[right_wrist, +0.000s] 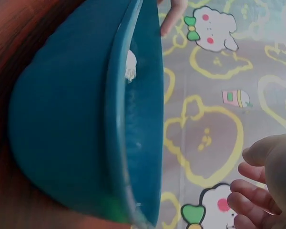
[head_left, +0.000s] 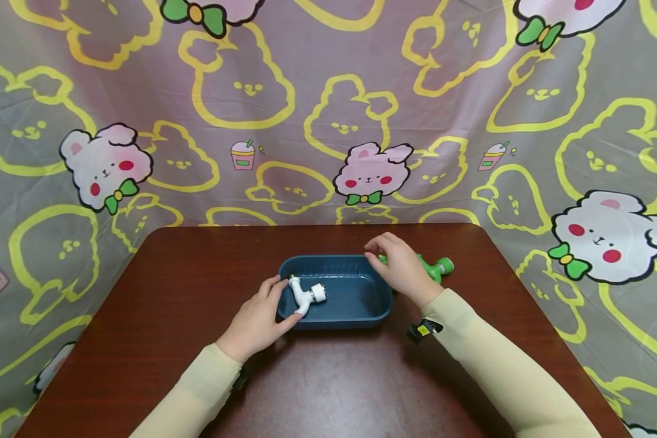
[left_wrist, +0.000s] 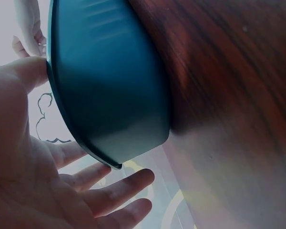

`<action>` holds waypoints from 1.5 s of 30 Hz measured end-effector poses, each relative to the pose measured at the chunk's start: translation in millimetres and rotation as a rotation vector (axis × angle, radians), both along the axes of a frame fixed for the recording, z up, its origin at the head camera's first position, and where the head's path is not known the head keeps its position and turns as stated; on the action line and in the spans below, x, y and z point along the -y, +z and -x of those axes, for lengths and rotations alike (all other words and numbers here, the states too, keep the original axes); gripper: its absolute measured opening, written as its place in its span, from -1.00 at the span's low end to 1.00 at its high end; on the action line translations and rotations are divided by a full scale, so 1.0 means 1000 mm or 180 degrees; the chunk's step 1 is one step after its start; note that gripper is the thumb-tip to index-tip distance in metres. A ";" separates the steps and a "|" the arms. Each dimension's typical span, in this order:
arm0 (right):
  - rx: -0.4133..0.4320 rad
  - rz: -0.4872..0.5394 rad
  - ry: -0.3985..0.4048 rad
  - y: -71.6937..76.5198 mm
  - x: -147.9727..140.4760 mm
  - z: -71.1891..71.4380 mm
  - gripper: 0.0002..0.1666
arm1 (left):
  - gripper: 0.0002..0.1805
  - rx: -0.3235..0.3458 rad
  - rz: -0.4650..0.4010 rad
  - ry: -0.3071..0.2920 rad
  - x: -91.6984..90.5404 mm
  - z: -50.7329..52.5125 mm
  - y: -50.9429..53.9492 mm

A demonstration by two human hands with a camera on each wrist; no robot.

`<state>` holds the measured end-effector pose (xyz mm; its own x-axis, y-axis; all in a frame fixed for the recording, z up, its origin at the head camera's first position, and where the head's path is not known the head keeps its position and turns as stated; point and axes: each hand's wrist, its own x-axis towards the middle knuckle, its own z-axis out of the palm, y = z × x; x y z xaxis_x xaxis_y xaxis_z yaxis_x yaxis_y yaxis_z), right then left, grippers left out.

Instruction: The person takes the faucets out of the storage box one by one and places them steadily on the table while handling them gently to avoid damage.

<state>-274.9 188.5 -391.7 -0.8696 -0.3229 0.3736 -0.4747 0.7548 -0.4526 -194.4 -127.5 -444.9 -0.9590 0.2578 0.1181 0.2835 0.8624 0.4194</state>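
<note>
A dark blue tub [head_left: 350,292] sits on the table, holding a white plastic tap [head_left: 303,295] at its left end. My left hand [head_left: 258,319] touches that end, its thumb at the front rim and its fingers along the left side. In the left wrist view, the fingers of this hand [left_wrist: 52,157] are spread and fairly straight against the rim. My right hand [head_left: 401,263] hovers by the tub's right rim with loosely bent fingers, holding nothing. Beyond it lies a green tap [head_left: 438,269], partly hidden by the hand. The right wrist view shows the right hand [right_wrist: 262,186] apart from the tub.
The brown wooden table [head_left: 317,377] extends around the tub. Behind and beside it hangs a patterned cloth [head_left: 285,73] with yellow outlines and rabbit faces. Dark wrist devices sit at both sleeves [head_left: 460,322].
</note>
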 end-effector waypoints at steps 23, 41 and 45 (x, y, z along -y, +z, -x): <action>-0.0129 -0.0578 0.0721 0.005 0.045 -0.002 -0.58 | -0.07 0.0038 -0.0010 -0.0022 0.000 0.002 0.002; -0.0217 -0.1215 0.1137 -0.009 0.075 -0.002 -0.40 | -0.09 -0.0015 0.0000 -0.0032 0.000 0.003 -0.002; -0.0129 -0.1344 0.1146 -0.013 0.079 -0.003 -0.39 | -0.09 -0.0039 -0.0010 -0.0036 0.001 0.003 -0.003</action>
